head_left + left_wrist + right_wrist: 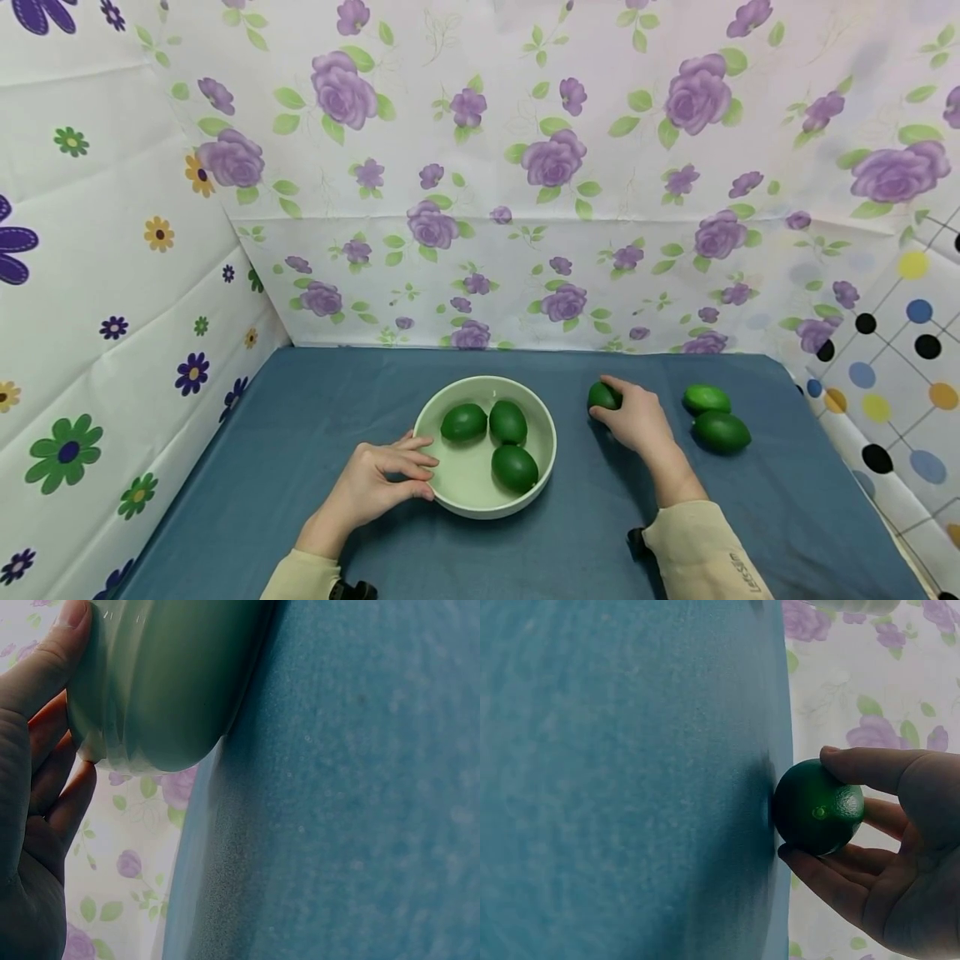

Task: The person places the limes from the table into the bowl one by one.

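A pale green bowl (487, 511) stands on the blue cloth, with three green limes (514, 468) inside. At its left edge my left hand (378, 479) grips the rim; in the left wrist view the thumb (52, 656) lies along the bowl's side (172, 682). To the right of the bowl, my right hand (636, 417) holds another lime (604, 396) between thumb and fingers. The right wrist view shows that lime (817, 806) close against the cloth, its small round stem mark facing the camera.
Two more limes, a lighter one (707, 398) and a darker one (722, 432), lie side by side right of my right hand. Blue cloth (300, 417) covers the table. Flowered sheets (495, 275) hang at the back and left, a dotted one (900, 400) at the right.
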Demonstrator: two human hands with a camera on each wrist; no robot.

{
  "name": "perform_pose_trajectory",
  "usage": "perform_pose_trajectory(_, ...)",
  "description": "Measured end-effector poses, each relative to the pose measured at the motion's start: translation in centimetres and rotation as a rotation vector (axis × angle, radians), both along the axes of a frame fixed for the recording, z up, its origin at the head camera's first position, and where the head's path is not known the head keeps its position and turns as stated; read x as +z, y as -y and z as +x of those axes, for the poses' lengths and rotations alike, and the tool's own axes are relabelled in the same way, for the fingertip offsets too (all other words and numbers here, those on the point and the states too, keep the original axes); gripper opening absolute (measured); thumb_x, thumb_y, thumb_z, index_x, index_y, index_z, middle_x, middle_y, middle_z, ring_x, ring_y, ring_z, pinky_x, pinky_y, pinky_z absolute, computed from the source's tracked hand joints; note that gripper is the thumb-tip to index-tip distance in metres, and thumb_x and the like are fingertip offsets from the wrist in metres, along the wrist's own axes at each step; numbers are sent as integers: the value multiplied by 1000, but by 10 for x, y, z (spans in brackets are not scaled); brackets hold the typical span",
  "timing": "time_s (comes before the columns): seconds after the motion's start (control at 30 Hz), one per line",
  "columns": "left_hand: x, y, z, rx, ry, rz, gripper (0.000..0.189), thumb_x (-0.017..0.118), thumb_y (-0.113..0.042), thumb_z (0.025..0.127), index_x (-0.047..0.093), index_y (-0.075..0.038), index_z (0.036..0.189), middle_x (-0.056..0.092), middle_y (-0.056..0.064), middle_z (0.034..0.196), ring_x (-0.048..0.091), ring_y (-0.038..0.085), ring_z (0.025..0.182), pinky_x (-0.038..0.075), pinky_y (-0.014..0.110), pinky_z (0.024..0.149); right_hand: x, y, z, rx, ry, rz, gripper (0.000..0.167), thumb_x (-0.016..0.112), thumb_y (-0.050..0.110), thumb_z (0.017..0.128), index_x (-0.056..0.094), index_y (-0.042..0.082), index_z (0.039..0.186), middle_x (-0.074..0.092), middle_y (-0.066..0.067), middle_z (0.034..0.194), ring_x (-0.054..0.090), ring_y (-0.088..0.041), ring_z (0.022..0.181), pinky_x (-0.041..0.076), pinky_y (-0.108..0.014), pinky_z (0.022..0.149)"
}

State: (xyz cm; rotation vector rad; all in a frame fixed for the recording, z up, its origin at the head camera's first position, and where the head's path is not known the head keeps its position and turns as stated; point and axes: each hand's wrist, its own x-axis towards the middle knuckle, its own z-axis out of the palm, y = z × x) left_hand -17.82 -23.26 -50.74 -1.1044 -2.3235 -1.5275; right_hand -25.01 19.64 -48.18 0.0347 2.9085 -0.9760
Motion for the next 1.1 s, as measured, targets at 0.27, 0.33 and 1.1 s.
perform_pose_trajectory(0.27, 0, 0, 1, 8, 29, 1, 16, 93, -12, 80, 87, -5, 94, 81, 15, 104, 67, 46, 126, 36, 36, 128, -2, 1, 2, -3, 0, -25, 69, 73, 29, 104, 45, 7, 163, 50, -36, 152, 60, -52, 123, 58, -63, 88)
perform_pose_trajectory(0.33, 0, 1, 1, 7, 23, -1, 16, 93, -12, 81, 87, -5, 94, 81, 15, 104, 67, 46, 126, 37, 37, 128, -2, 2, 2, -8, 4, -29, 69, 73, 29, 104, 45, 8, 164, 49, -36, 153, 59, -52, 123, 58, -63, 88)
perform_pose_trajectory(1.1, 0, 0, 2, 18, 12, 6, 14, 93, -8, 79, 87, -6, 92, 81, 14, 103, 68, 44, 125, 38, 44, 126, -6, 9, 7, -5, -46, -89, 68, 73, 31, 104, 47, 8, 163, 52, -31, 154, 57, -51, 129, 56, -65, 97)
